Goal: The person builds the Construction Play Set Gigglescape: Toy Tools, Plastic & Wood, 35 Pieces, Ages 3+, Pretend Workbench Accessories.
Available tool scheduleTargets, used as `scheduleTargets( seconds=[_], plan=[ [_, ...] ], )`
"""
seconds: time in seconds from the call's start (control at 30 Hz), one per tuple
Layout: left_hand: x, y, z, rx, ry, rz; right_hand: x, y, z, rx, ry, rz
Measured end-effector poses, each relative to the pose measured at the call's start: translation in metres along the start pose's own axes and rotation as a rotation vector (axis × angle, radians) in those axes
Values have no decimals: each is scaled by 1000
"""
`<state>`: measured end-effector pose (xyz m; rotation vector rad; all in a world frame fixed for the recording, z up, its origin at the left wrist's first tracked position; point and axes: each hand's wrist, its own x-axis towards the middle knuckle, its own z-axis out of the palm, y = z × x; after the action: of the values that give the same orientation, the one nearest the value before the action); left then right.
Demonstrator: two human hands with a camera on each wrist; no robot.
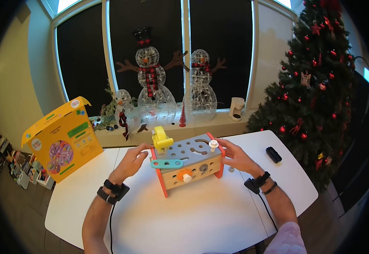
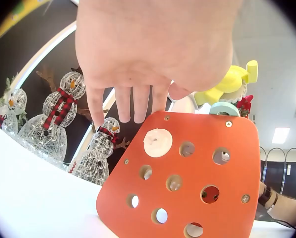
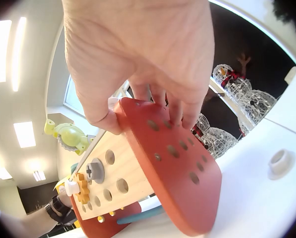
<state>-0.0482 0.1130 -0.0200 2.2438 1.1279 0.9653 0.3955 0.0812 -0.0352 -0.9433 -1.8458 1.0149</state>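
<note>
A toy workbench [image 1: 184, 149] with a grey top and red end panels stands on the white table. My left hand [image 1: 130, 161] is at its left end, fingers fairly straight near the top edge of the red end panel [image 2: 187, 168]. At the other end my right hand [image 1: 239, 158] grips the right panel [image 3: 175, 163], thumb at the front edge and fingers over the outer face. A yellow toy circular saw [image 1: 162, 139] sits on the top's left side. A teal strip with holes [image 1: 166, 164] lies along the front left edge. The front bears an orange gear [image 3: 82, 188] and a grey screw [image 3: 95, 172].
A white bolt [image 1: 213, 145] stands upright in the top's right side. A small white piece [image 3: 280, 163] lies on the table right of the workbench. Further right is a black case [image 1: 273, 155]. A yellow box [image 1: 61, 139] stands at the left.
</note>
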Motion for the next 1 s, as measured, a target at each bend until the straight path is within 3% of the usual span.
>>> scheduleTargets(
  seconds=[0.3, 0.4, 0.53, 0.8, 1.0],
  plan=[
    [-19, 23, 0, 17, 21, 131, 15, 39, -10, -196, 270, 63],
    [-25, 34, 1, 46, -4, 158, 21, 28, -4, -276, 336, 105],
    [-32, 44, 4, 47, -36, 199, 34, 45, -6, -240, 331, 123],
    [-40, 55, 12, 108, -37, 244, 43, 71, -4, -76, 134, 6],
    [-44, 60, 14, 192, -15, 214, 40, 52, 0, -59, 45, 42]
  ],
)
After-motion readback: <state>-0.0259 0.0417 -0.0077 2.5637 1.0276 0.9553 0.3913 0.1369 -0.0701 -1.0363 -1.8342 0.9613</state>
